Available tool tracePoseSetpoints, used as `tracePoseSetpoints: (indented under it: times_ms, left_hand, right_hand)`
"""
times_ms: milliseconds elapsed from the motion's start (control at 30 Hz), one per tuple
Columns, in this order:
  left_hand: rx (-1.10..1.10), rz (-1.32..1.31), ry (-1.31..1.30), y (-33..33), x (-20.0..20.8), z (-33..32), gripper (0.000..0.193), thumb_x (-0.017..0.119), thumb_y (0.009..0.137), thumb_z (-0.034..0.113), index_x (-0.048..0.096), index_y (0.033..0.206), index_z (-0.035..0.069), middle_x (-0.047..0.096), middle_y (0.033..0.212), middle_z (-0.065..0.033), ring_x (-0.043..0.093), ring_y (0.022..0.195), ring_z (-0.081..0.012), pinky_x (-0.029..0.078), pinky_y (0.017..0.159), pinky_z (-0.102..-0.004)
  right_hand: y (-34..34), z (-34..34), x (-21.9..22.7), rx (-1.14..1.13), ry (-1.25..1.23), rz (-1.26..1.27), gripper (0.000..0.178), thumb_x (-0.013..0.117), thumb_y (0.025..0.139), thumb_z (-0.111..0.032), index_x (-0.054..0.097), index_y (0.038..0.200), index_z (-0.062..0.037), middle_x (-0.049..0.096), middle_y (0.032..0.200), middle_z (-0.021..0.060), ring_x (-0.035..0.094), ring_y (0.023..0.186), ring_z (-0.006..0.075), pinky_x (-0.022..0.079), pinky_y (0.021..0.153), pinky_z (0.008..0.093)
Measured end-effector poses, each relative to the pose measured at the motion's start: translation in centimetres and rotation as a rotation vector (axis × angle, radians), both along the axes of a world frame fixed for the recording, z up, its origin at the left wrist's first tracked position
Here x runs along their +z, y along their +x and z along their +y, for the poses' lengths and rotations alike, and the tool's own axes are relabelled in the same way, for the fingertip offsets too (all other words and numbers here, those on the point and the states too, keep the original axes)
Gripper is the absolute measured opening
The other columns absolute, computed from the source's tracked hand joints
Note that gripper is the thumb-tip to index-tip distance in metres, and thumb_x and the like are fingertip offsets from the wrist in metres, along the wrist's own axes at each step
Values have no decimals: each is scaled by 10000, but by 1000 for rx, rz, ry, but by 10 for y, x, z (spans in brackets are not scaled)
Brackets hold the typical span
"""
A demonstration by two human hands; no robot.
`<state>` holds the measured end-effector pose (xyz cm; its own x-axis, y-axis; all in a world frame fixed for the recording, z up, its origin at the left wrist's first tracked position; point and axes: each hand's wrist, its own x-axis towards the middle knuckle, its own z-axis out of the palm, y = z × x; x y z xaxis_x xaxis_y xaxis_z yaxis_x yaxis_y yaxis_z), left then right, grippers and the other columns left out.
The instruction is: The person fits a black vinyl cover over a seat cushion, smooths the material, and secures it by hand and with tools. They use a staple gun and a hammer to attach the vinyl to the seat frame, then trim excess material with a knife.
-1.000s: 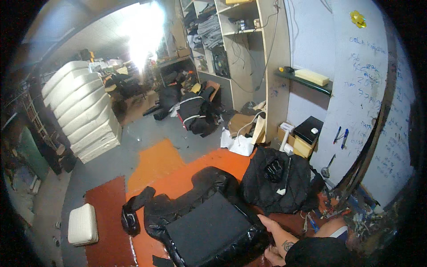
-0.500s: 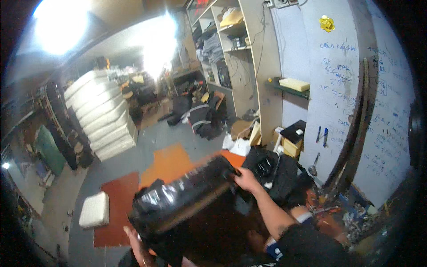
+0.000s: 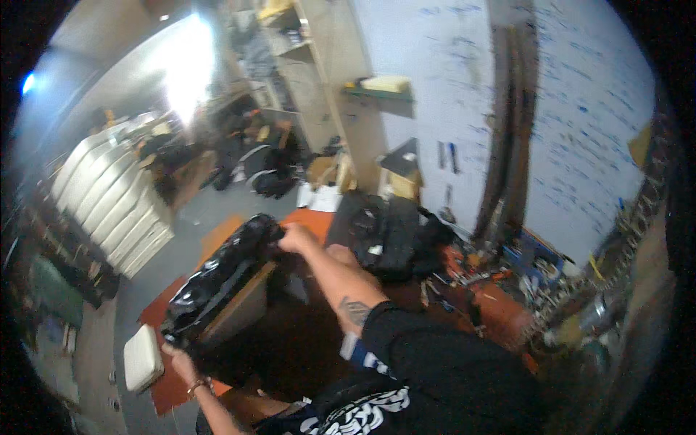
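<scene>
Gripping the black padded piece [image 3: 223, 272] at opposite ends, left hand [image 3: 181, 365] and right hand [image 3: 296, 238] curl closed.

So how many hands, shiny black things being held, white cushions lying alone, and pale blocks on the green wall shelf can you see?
Hands: 2 (left hand, right hand)
Held black thing: 1
Lone white cushion: 1
Pale block: 1
Total: 5

Upper-left glare [image 3: 190, 69], overall blur
</scene>
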<state>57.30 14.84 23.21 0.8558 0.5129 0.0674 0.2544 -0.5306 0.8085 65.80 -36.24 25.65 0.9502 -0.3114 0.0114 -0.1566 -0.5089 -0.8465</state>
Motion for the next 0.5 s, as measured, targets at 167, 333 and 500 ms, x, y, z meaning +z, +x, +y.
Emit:
tracePoseSetpoints:
  times_ms: [167,333,500]
  left_hand:
    - [-54,-16,-80,-5,-28,-10,853,233,1097,588,650,1029,-153,671,945,-355,662,952,-477,498,839,-532]
    - [17,56,-135,-54,-53,18,831,256,1094,594,653,1008,-131,664,915,-324,655,914,-449,497,813,-516]
    - [27,101,-186,-90,-77,12,809,278,1091,600,656,986,-108,657,885,-293,648,877,-421,497,787,-500]
  right_hand:
    - [-13,-10,-44,144,51,-15,685,782,741,-239,614,1366,-16,687,1276,264,678,1178,382,551,979,436]
    - [-80,27,-61,-59,258,-54,760,751,800,-221,504,1486,-7,650,1341,283,635,1255,399,510,1060,438]
    - [-102,23,-105,-54,282,-156,828,843,818,-230,466,1514,14,606,1420,259,616,1294,351,487,1079,393]
